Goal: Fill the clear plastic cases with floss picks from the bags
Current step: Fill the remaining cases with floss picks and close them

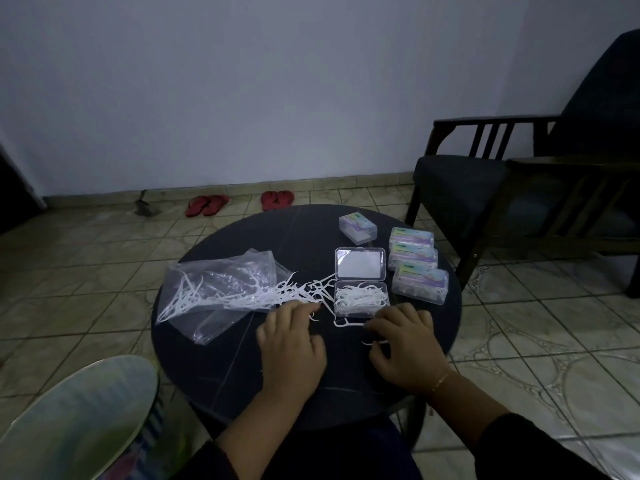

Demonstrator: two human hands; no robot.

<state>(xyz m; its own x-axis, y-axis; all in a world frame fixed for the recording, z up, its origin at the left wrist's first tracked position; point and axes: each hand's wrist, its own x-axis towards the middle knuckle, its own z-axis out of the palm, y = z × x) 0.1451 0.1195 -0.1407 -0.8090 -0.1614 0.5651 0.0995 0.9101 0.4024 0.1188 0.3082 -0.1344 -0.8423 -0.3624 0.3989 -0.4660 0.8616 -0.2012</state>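
Both hands down on table (214, 368). Left hand (292, 351) flat, fingers spread beside spilled floss picks (277, 295) at bag (221, 289) mouth. Right hand (405, 348), fingers curled, whether pinching loose pick unclear. Open case (362, 301) part-filled between them. Best: gather aligned, drop in flat.

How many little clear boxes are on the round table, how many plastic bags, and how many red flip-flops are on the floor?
Closed clear plastic cases with colourful labels: 4
Open clear plastic case holding white floss picks: 1
Clear plastic bags: at least 1; a second seems to lie under it, hard to tell
Red flip-flops: 4
Total: 10
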